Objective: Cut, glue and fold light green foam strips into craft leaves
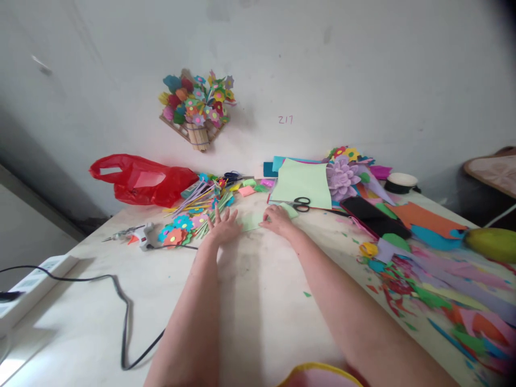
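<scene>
A light green strip (250,221) lies across the middle of the table between my two hands. My left hand (224,227) is flat with its fingers spread, touching the strip's left end. At the other side, my right hand (277,219) has its fingers pinched together on the strip, part of which shows beyond the fingers. Black-handled scissors (301,204) lie just behind my right hand, by a larger light green sheet (303,180). Bundled green stems (213,217) are right beside my left hand.
A glue gun (144,236) with a black cable, paper flowers (176,231) and a red bag (145,180) are on the left. A dark phone (374,216), an orange sheet (429,219) and colourful scraps (399,282) cover the right side.
</scene>
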A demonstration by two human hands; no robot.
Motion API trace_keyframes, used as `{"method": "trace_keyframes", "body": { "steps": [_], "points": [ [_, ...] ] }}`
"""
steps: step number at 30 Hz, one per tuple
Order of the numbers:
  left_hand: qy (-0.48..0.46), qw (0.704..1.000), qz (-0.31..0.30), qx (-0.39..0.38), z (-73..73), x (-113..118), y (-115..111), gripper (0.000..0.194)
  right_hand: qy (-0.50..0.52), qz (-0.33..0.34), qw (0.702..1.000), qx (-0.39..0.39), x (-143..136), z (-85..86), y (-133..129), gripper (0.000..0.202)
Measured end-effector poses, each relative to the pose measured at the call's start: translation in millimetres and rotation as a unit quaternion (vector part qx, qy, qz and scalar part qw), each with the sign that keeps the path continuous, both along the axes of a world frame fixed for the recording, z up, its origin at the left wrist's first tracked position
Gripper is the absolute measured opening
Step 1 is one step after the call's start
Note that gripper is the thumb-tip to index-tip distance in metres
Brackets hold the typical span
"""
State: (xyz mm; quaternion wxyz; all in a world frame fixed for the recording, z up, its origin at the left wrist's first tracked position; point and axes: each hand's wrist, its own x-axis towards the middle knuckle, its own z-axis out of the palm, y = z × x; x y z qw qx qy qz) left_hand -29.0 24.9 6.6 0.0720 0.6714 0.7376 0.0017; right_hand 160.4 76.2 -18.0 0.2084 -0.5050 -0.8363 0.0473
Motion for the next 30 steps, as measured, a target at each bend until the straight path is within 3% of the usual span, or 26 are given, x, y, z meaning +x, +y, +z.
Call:
{"method": "trace_keyframes", "body": {
  "steps": [6,11,21,30],
  "points": [
    [0.045,0.987,-0.088,0.124,-16.9,32.2,-0.1,0.063,-0.010,-0.012,1.000,0.026,-0.3,-2.6,-1.3,0.026],
    [0.048,0.990,-0.080,0.103,-21.3,38.5,0.5,0.060,-0.012,-0.005,1.000,0.028,6.1,-3.2,4.4,0.034],
    [0.034,0.994,-0.075,0.077,-17.5,36.9,1.6,0.059,-0.050,-0.013,0.997,-0.051,13.8,4.6,3.7,0.051],
    [0.029,0.995,-0.062,0.079,-19.6,36.4,3.4,0.058,-0.084,-0.057,0.989,-0.103,16.5,7.7,6.1,0.056]
  ]
}}
